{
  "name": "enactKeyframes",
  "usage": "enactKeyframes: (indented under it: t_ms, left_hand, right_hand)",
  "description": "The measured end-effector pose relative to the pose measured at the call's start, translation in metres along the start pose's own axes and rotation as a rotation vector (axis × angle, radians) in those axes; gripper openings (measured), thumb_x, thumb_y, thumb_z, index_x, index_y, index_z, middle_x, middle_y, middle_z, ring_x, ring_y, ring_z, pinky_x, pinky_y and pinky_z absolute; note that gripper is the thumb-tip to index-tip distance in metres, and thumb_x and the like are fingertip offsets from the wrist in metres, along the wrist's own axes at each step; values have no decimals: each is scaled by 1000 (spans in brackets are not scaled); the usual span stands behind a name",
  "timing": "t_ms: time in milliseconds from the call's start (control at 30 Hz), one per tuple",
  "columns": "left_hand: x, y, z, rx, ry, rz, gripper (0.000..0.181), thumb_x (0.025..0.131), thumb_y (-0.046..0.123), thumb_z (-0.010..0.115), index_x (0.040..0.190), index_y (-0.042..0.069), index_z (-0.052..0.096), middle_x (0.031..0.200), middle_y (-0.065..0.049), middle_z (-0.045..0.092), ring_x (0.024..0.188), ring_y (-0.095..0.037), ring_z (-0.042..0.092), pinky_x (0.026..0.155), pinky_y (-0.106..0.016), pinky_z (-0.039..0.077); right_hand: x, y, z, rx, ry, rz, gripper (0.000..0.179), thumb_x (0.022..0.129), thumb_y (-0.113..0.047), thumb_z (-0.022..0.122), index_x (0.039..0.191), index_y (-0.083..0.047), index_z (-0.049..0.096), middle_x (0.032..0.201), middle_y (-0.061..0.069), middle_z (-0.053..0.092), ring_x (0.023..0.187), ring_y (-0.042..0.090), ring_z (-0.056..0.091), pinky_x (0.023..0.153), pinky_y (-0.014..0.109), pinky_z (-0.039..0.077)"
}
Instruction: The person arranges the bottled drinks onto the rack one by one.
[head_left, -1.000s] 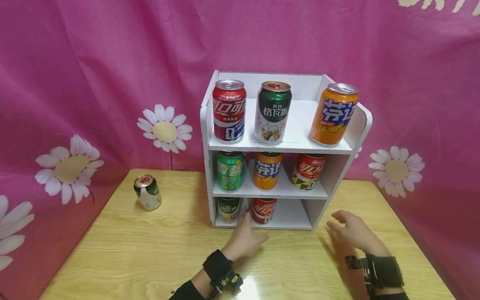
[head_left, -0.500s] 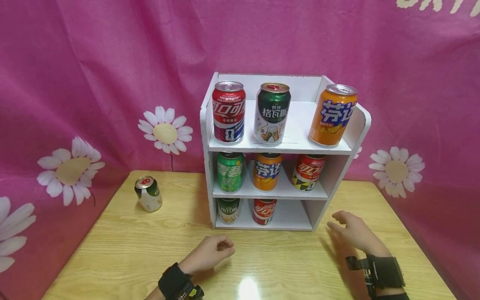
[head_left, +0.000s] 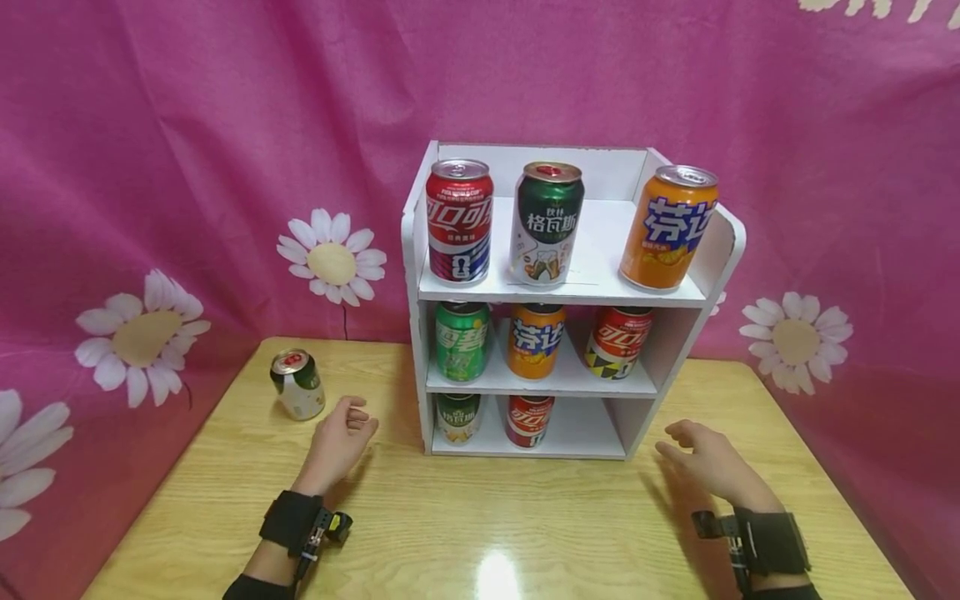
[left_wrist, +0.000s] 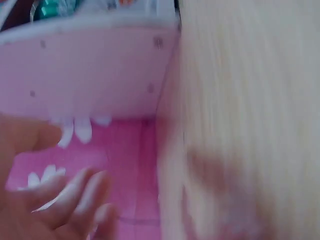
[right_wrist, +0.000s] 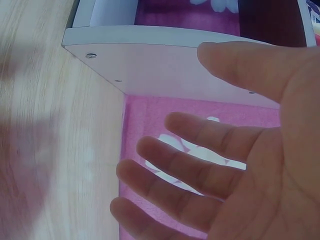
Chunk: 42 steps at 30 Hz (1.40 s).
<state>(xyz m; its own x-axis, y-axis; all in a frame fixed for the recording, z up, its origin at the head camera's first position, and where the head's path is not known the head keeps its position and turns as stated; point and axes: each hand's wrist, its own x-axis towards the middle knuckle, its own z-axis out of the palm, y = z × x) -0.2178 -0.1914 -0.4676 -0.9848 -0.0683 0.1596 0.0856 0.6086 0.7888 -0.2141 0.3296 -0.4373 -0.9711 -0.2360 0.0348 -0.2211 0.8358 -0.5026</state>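
Note:
My left hand (head_left: 339, 443) is over the table left of the shelf, with loosely bent fingers and nothing in them. Nearest to it, a green-and-white kvass can (head_left: 298, 385) stands upright on the table, apart from the fingers. In the left wrist view the left hand (left_wrist: 55, 195) is blurred, and no can shows in its grasp. To the right of the shelf my right hand (head_left: 708, 462) hovers with relaxed, spread fingers. It holds nothing, as the right wrist view of the hand (right_wrist: 240, 155) also shows.
A white three-tier shelf (head_left: 540, 383) stands in the middle. Its top tier bears a red cola can (head_left: 459, 221), a kvass can (head_left: 547, 223) and an orange soda can (head_left: 667, 229). More cans stand on the lower tiers. A pink flowered cloth (head_left: 225, 125) hangs behind the table.
My left hand has withdrawn from the bottom tier beside the red can and moved left across the table towards the lone kvass can. The right hand has stayed in place.

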Motion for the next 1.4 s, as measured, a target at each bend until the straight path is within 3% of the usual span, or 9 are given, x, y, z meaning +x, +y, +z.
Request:
enactKeyframes:
  t_ms: [233, 300, 400, 500, 633, 800, 1000, 1200, 1400]
  left_hand:
    - [17, -19, -15, -102, 505, -123, 30, 90, 21, 60, 104, 1, 42, 90, -9, 48, 82, -25, 49, 69, -35, 35]
    - [19, -28, -17, -127, 586, -174, 32, 89, 22, 62, 100, 2, 40, 90, -8, 44, 83, -26, 46, 70, -35, 32]
    - [21, -39, -21, -134, 621, -263, 38, 86, 24, 65, 100, 2, 39, 94, -11, 40, 90, -32, 43, 73, -40, 30]
    - [23, -46, -27, -114, 612, -334, 49, 85, 30, 66, 110, 0, 38, 102, -19, 41, 101, -40, 40, 81, -47, 31]
    - [27, -53, -34, -121, 525, -377, 72, 84, 39, 66, 132, 0, 27, 121, -28, 39, 113, -46, 37, 92, -53, 30]
    - [38, -63, -37, -241, 423, -310, 88, 82, 33, 71, 144, 2, 17, 137, -28, 35, 123, -42, 38, 100, -52, 31]
    - [48, -74, -39, -345, 357, -197, 88, 79, 17, 71, 145, 1, 16, 135, -28, 35, 123, -40, 35, 102, -50, 29]
    - [54, -81, -47, -380, 253, -196, 91, 81, 6, 70, 148, 7, 7, 140, -25, 32, 126, -36, 34, 103, -47, 30]
    - [56, -81, -50, -400, 218, -200, 90, 82, 3, 70, 147, 5, 7, 142, -24, 29, 128, -36, 31, 103, -47, 29]
  right_hand:
    - [0, -2, -1, 14, -2, 8, 48, 93, -30, 60, 117, 11, 54, 112, 28, 59, 103, 45, 54, 81, 54, 47]
    - [0, -2, -1, 15, -11, 11, 49, 93, -31, 60, 117, 12, 53, 112, 28, 59, 104, 45, 54, 81, 53, 47]
    - [1, -1, -1, 16, -22, 17, 50, 93, -31, 60, 118, 12, 53, 112, 29, 58, 103, 45, 54, 80, 53, 47]
    - [2, 0, -1, 15, -26, 20, 49, 93, -30, 60, 117, 12, 53, 111, 29, 58, 103, 45, 54, 80, 53, 48]
    - [3, 1, 1, 9, -22, 22, 48, 92, -30, 61, 116, 11, 55, 110, 27, 60, 102, 44, 56, 80, 53, 48]
    - [3, 3, 3, 3, -18, 32, 47, 92, -30, 61, 116, 11, 55, 110, 27, 60, 102, 43, 56, 80, 53, 48]
    - [1, 3, 2, 15, -17, 31, 47, 93, -29, 61, 116, 11, 55, 111, 27, 60, 103, 44, 55, 81, 53, 48]
    - [0, 3, 2, 20, -16, 32, 47, 92, -28, 62, 116, 12, 55, 110, 27, 60, 102, 44, 56, 80, 53, 48]
    - [0, 3, 1, 15, -12, 34, 47, 92, -28, 62, 116, 12, 55, 110, 27, 60, 102, 43, 56, 80, 53, 48]
